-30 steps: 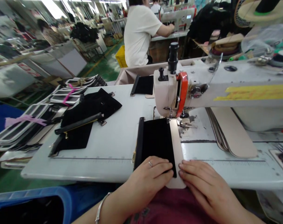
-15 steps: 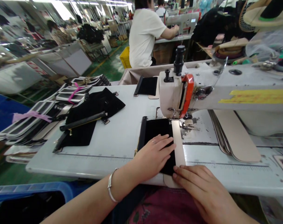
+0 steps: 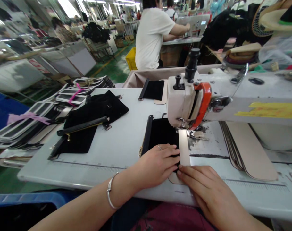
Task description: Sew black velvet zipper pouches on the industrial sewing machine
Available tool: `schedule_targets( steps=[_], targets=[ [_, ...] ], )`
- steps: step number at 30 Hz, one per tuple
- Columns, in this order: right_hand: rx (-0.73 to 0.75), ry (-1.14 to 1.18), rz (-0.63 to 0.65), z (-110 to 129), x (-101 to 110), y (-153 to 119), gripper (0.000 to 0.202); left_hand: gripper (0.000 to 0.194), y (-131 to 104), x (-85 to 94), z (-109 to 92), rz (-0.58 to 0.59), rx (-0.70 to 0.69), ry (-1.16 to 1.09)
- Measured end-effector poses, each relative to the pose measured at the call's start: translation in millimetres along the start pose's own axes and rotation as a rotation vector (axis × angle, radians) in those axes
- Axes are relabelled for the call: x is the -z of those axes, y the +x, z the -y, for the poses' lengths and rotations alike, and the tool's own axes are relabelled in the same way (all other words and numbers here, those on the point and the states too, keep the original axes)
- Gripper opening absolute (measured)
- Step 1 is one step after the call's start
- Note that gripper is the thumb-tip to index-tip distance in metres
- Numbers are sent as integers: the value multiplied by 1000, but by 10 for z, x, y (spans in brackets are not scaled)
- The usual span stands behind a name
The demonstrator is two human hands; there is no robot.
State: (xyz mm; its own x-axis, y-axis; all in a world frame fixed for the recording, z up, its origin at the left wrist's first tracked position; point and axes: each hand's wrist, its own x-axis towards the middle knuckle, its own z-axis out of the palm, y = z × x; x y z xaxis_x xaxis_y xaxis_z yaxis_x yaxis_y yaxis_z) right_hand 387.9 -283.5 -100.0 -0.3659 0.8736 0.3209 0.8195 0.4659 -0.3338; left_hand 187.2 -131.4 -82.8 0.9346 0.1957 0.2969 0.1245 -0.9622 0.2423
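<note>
Black fabric (image 3: 160, 133) with a dark zippered strip (image 3: 147, 136) along its left side lies over a beige panel (image 3: 184, 147), its upper part under the head of the white sewing machine (image 3: 180, 102). Flat on the fabric, fingers slightly spread, rests my left hand (image 3: 157, 165), which wears a ring and a bracelet. My right hand (image 3: 203, 183) lies with extended fingers on the panel's lower right edge, fingertips close to my left fingers. Neither hand is wrapped round anything.
Black zippered pieces (image 3: 88, 122) lie left on the table (image 3: 121, 128), beside tied stacks of panels (image 3: 35, 125). Beige panels (image 3: 254, 150) lie right, under the machine arm. Another black-and-beige piece (image 3: 154, 89) lies behind. A person in white (image 3: 150, 38) sits beyond.
The fabric and beige panel have moved further up under the machine head, and both hands have moved with them. The view has also shifted slightly.
</note>
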Motion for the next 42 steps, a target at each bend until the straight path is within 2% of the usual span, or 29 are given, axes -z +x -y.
schedule_targets(
  steps=[2, 6, 16, 20, 25, 29, 36, 42],
  targets=[
    [-4, 14, 1, -34, 3, 35, 48, 22, -41, -5, -16, -48, -5, -54],
    [-20, 27, 14, -107, 13, 101, 48, 22, -36, -43, 19, -94, -20, -27],
    [-27, -1, 31, -300, 44, 274, 47, 27, 159, -44, 229, -107, 8, 12],
    [-34, -28, 5, -385, 33, 339, 44, 26, 218, -59, 304, -100, 52, 0],
    [-36, -26, -63, -474, -11, 352, 35, 25, 290, -103, 355, -182, 53, 36],
    [-33, -29, -69, -490, -31, 341, 32, 26, 285, -109, 348, -130, 58, 76],
    [-56, -32, -84, -467, -17, 347, 34, 26, 150, -77, 355, -118, -39, 107],
    [-83, -79, -48, -465, 28, 417, 36, 23, 223, -57, 430, -21, -47, 167]
  ],
)
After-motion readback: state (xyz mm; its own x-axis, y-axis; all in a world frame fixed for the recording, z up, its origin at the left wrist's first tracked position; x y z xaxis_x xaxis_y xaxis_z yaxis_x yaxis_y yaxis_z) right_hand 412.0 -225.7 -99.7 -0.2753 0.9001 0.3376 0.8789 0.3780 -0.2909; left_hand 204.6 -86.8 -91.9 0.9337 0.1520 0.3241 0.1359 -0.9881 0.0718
